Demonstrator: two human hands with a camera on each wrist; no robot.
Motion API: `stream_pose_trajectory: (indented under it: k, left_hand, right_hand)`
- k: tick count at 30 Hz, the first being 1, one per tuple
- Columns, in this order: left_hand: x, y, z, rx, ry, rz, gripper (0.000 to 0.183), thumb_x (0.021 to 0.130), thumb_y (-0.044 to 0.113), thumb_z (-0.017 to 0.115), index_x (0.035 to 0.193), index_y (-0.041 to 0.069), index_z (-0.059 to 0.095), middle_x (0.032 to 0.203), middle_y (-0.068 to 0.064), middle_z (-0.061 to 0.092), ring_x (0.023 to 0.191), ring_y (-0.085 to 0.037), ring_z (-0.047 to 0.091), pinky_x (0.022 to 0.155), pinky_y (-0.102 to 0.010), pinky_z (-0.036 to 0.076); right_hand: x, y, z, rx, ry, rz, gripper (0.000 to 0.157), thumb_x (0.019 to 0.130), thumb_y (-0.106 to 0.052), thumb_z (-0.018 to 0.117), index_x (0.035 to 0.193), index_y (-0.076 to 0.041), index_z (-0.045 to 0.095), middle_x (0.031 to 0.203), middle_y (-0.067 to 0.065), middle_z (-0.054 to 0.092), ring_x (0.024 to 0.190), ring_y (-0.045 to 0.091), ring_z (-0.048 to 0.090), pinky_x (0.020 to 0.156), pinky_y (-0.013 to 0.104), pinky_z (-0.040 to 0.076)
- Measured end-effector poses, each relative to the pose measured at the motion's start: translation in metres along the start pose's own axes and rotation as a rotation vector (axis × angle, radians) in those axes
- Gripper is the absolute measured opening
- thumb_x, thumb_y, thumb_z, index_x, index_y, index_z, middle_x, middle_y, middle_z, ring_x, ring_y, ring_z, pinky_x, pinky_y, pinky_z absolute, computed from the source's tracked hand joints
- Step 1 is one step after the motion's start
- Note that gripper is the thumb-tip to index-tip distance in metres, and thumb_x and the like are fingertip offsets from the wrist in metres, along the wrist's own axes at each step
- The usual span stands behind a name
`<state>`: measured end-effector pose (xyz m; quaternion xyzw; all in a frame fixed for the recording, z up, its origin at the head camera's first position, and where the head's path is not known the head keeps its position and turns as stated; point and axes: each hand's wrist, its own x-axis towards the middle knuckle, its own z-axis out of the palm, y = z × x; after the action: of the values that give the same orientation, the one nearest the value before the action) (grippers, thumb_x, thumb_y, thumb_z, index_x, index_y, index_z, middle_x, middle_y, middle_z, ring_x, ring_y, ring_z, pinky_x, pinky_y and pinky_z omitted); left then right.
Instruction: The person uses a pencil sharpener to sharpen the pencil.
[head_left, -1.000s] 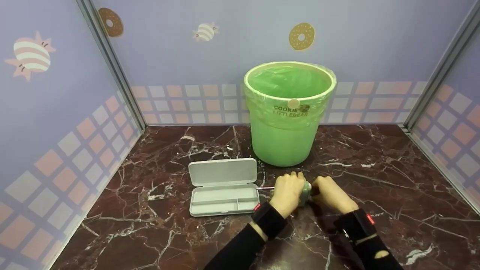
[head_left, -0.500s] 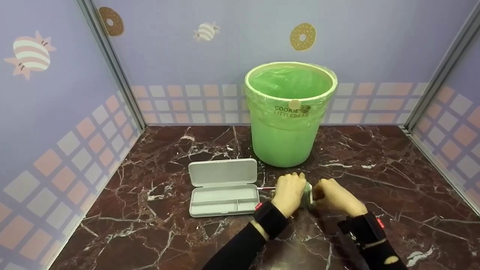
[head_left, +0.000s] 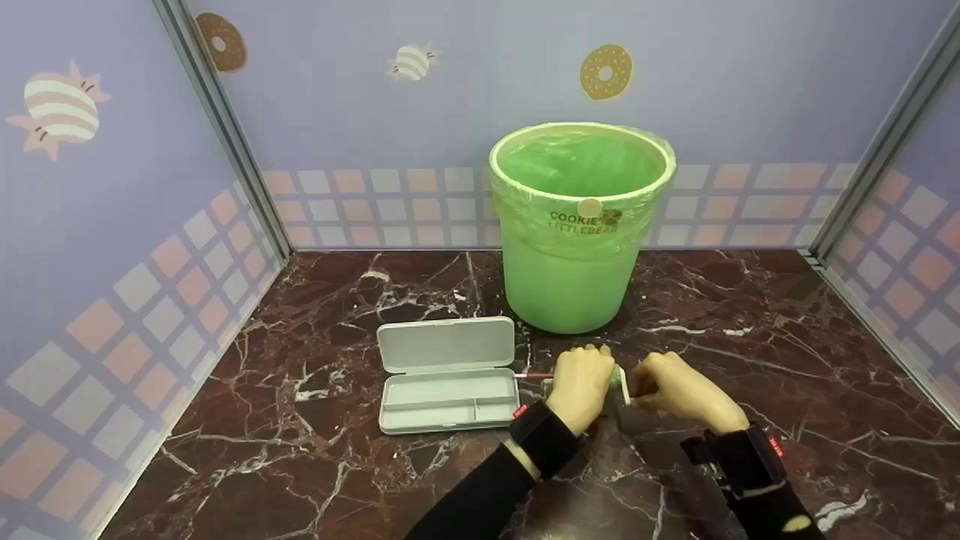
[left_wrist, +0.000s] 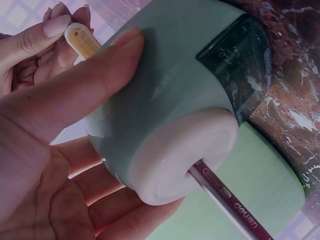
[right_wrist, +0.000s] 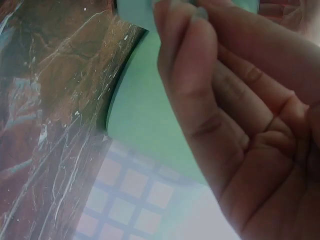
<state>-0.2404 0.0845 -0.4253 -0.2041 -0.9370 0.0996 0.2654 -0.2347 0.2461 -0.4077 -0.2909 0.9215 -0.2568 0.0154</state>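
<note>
A green hand-crank pencil sharpener [left_wrist: 165,75] lies under my left hand [head_left: 580,384], whose thumb and fingers wrap its body in the left wrist view. From the sharpener's pale round front sticks out a dark red pencil [left_wrist: 230,205], pointing left in the head view. A dark see-through window [left_wrist: 240,65] shows on the body. At the opposite end, my right hand [head_left: 679,386] pinches the white crank handle [left_wrist: 82,40] between thumb and fingertips. In the right wrist view those fingers cover most of the handle, and only part of the sharpener appears.
An open white pencil case [head_left: 446,345] with a divided tray lies left of my hands. Behind them stands a green trash bin [head_left: 566,292] with a plastic liner. The dark red marbled tabletop [head_left: 322,480] is bounded by patterned panels at the back and sides.
My right hand has shifted slightly right, and the crank has turned on the sharpener. My left hand has stayed nearly in place around the sharpener; the case and bin have not moved.
</note>
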Motion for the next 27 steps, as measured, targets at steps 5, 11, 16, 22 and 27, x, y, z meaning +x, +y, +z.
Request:
stream_pose_trajectory:
  k: [5,11,16,22,27]
  left_hand:
    - [-0.0004,0.0013,-0.0004,0.011,0.016,-0.010,0.013,0.089,0.023,0.063,0.096,0.023,0.073,0.077,0.008,0.069,0.064,-0.007,0.063,0.052,-0.021,0.048]
    - [-0.0005,0.0033,-0.0002,0.015,0.017,-0.023,0.013,0.090,0.023,0.060,0.095,0.023,0.073,0.077,0.008,0.069,0.063,-0.007,0.063,0.051,-0.021,0.048]
    - [-0.0011,0.0036,0.0010,0.008,0.012,-0.028,0.015,0.089,0.022,0.059,0.095,0.022,0.072,0.077,0.008,0.068,0.064,-0.008,0.062,0.052,-0.021,0.048]
    - [-0.0005,0.0032,0.0015,-0.007,0.000,-0.036,0.014,0.089,0.021,0.059,0.095,0.022,0.072,0.078,0.008,0.068,0.066,-0.009,0.062,0.053,-0.021,0.049]
    - [-0.0001,0.0041,0.0004,-0.006,-0.025,-0.018,0.016,0.089,0.022,0.059,0.099,0.022,0.072,0.080,0.008,0.069,0.068,-0.009,0.064,0.054,-0.021,0.050]
  right_hand:
    - [-0.0011,-0.0019,-0.0033,0.015,0.014,-0.005,0.015,0.073,0.004,0.073,0.068,-0.009,0.068,0.057,-0.004,0.062,0.047,-0.003,0.047,0.047,0.020,0.043]
    - [-0.0030,-0.0028,-0.0067,0.065,0.015,0.023,0.014,0.077,0.001,0.074,0.069,-0.008,0.067,0.058,-0.002,0.064,0.048,-0.001,0.051,0.047,0.021,0.045]
    - [-0.0030,-0.0009,-0.0075,0.129,0.029,0.036,0.011,0.080,-0.001,0.073,0.071,-0.006,0.069,0.063,0.004,0.068,0.048,0.003,0.054,0.047,0.022,0.047]
    - [-0.0021,-0.0030,-0.0069,0.123,0.070,0.023,0.010,0.080,0.002,0.072,0.072,-0.003,0.068,0.064,0.007,0.069,0.045,-0.001,0.052,0.045,0.024,0.048]
    - [-0.0027,-0.0042,-0.0074,0.029,0.165,-0.033,0.013,0.076,0.004,0.075,0.071,-0.007,0.069,0.066,0.003,0.070,0.053,-0.002,0.056,0.052,0.023,0.050]
